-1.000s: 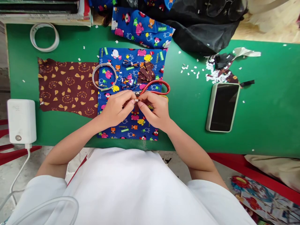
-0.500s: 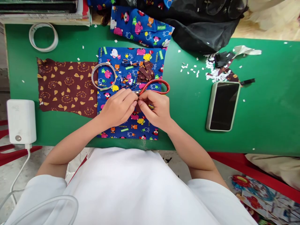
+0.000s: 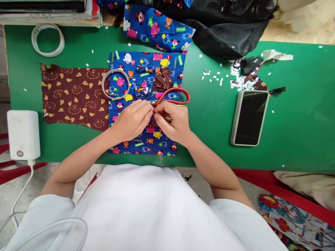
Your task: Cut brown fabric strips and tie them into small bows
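Head view: both hands, left (image 3: 132, 119) and right (image 3: 174, 122), fingertips pinched together on a tiny scrap (barely visible), red scissors (image 3: 171, 96) just beyond

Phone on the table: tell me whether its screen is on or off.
Off. The phone lies face up, its screen plain black.

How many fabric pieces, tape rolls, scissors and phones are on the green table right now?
Flat fabric sheets: 2, blue cartoon fabric and brown fabric
Folded blue fabric at the back: 1
Tape rolls: 2
Scissors: 1
Phones: 1
Total: 7
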`<state>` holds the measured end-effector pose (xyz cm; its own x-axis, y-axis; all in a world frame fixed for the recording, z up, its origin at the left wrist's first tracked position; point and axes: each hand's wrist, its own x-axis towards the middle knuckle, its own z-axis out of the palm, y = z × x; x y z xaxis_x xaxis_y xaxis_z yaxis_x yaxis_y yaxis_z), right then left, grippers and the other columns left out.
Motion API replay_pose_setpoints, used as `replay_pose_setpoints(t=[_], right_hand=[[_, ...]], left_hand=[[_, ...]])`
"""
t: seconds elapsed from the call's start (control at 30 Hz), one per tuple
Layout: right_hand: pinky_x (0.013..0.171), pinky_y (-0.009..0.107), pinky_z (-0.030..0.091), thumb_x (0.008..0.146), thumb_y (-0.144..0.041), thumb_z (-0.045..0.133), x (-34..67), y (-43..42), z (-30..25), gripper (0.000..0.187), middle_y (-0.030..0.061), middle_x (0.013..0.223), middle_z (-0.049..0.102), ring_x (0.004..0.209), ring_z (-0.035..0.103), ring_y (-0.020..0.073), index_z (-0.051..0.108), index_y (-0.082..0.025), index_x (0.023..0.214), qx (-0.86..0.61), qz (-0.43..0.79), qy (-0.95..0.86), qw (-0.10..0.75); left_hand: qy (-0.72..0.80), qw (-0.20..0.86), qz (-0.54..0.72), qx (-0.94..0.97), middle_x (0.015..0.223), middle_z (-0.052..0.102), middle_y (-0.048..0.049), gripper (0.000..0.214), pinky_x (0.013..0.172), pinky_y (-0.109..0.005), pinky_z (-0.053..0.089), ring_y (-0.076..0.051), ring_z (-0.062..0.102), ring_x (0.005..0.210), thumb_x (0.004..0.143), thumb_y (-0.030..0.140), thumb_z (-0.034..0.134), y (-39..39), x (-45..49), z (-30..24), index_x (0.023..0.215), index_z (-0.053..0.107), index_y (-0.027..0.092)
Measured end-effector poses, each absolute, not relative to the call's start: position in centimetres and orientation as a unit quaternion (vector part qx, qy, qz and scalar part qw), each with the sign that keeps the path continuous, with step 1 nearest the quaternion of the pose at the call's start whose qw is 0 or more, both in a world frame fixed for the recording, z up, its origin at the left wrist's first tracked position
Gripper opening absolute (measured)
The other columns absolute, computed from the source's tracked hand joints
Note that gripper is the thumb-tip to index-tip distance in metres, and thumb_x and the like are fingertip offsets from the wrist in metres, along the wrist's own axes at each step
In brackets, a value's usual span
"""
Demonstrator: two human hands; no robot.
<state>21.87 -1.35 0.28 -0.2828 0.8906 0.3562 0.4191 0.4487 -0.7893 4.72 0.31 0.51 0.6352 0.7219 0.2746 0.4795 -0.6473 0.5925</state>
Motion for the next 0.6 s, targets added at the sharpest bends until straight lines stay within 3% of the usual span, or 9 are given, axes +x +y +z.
replay_pose_setpoints(t=[0.6], right_hand=[[0.047,0.02,0.027,0.077,-0.013,0.049,21.95,-1.22,0.57,0.013,-0.0063,0.056,0.04,0.046,0.032,0.0053,0.044,-0.019,0.067,-0.43,0.346,-0.725,0.413]], left_hand=[[0.306,0.183,0.237,0.904,0.074,0.053,-0.0054,0.024,0.068,-0.031,0.041,-0.018,0.047,0.07,0.097,0.021,0.029,0.58,4.47,0.68,0.083,0.048,0.017]])
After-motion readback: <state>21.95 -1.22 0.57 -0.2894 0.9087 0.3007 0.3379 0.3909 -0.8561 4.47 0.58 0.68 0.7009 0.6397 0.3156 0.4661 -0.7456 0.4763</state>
